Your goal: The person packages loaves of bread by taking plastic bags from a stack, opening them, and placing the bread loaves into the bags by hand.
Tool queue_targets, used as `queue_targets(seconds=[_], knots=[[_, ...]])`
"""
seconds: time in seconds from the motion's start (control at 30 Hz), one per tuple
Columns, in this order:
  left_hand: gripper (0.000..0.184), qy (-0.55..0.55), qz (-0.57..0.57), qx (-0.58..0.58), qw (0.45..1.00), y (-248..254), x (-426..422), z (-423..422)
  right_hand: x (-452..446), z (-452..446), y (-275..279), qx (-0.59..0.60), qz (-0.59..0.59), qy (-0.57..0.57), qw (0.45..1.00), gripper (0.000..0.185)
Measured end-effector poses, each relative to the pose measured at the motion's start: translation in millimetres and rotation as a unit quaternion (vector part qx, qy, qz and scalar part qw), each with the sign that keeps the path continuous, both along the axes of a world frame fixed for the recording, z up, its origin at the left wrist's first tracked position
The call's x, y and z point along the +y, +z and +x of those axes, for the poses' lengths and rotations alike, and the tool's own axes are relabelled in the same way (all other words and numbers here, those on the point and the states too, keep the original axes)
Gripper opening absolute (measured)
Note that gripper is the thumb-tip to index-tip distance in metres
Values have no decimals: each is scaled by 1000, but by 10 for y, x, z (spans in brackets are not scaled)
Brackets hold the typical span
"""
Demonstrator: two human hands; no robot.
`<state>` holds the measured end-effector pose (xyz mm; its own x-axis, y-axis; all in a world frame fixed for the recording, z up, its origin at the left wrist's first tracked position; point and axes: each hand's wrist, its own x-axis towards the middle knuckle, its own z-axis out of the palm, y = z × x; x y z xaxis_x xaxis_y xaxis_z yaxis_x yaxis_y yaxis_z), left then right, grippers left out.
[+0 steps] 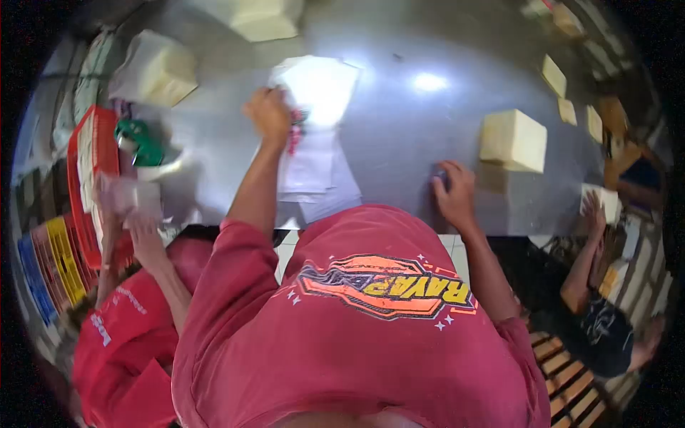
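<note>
My left hand (270,118) is at the left edge of a stack of flat white bags (310,160) with red and green print, its fingers curled together; what they grip is too blurred to tell. The stack lies on the metal table (399,121), fanned towards my body. My right hand (457,194) rests near the table's front edge, fingers and thumb bent round a small dark thing that I cannot make out. Beyond it, to the right, stands a pale yellow block (514,140).
Wrapped pale blocks (170,71) stand at the back left. A green tape dispenser (141,143) lies beside a red crate (107,150). Co-workers' hands hold a clear packet (135,196) at left and a white block (608,203) at right. Thin pale slabs (554,75) lie far right.
</note>
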<state>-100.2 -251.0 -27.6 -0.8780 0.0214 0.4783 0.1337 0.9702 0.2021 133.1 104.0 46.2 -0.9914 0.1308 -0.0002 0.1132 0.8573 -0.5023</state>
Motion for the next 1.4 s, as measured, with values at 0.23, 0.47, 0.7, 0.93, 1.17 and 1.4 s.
queue_targets(seconds=[0.23, 0.47, 0.7, 0.93, 1.17, 1.4], knots=[[4, -82, 93, 163, 979, 690, 161, 203, 2029, 496, -177, 11, -259, -448, 856, 56], [31, -138, 505, -36, 851, 1083, 192, 611, 2065, -388, 11, 16, -668, -236, 705, 46], [18, -169, 475, -67, 861, 1842, 681, 1154, 679, -308, 121, -57, -676, -181, 712, 57], [18, -423, 299, -82, 852, 2196, 1167, 1744, -145, -12, 1519, 320, -55, 107, 940, 51], [14, -420, 436, -192, 772, 2287, 1282, 1866, -182, 6, 2118, 419, -26, 199, 885, 17], [36, -248, 453, -205, 831, 2501, 1401, 1768, 183, 5, 2490, 495, 91, 67, 862, 4]])
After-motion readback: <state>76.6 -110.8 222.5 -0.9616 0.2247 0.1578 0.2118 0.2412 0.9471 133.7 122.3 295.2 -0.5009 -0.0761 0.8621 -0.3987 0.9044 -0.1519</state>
